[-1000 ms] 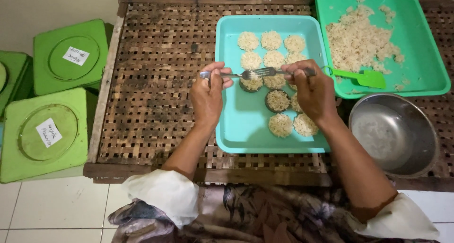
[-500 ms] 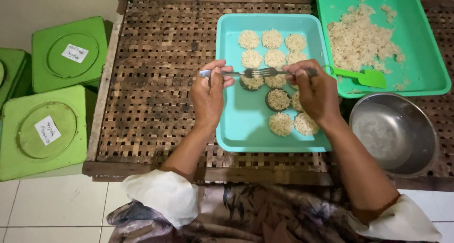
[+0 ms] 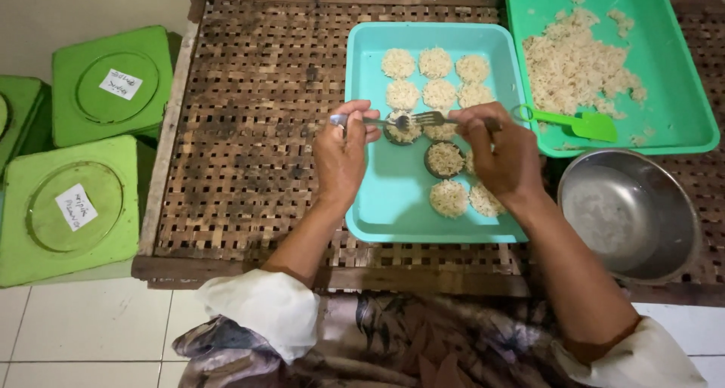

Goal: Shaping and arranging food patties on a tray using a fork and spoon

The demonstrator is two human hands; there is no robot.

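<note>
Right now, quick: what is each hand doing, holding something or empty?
Left hand: closed on the handle of a metal utensil, held over the teal tray.
Right hand: closed on a fork, tines pointing toward the left utensil.

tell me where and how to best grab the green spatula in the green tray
Likely by the thin handle of the green spatula, near its looped left end, coming from above. The spatula lies flat along the front of the green tray, blade to the right near the rice, and the handle end lies close to the right hand.
</note>
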